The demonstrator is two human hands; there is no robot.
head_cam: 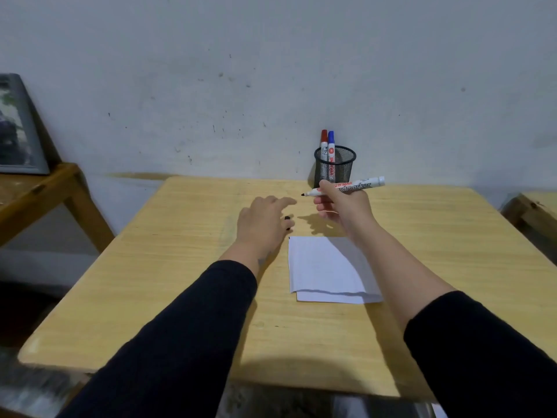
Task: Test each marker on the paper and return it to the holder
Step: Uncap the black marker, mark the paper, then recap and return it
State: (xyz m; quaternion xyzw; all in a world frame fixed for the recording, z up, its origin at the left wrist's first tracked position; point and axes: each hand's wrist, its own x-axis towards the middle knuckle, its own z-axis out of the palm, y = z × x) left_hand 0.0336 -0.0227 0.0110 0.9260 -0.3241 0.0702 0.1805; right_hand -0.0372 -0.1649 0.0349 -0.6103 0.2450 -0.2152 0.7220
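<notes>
My right hand (342, 206) holds an uncapped white marker (358, 185) level above the table, its black tip pointing left. My left hand (263, 221) hovers palm down just left of it, with a small black cap (287, 218) showing at its fingers. A folded white paper (328, 268) lies on the wooden table (180, 282) below and between my forearms. At the back stands a black mesh holder (334, 167) with a red-capped marker (324, 143) and a blue-capped marker (331, 144) upright in it.
The table stands against a white wall. A second wooden table (33, 194) at the left bears a leaning framed picture (16, 128). Another wooden piece (533, 212) shows at the right edge.
</notes>
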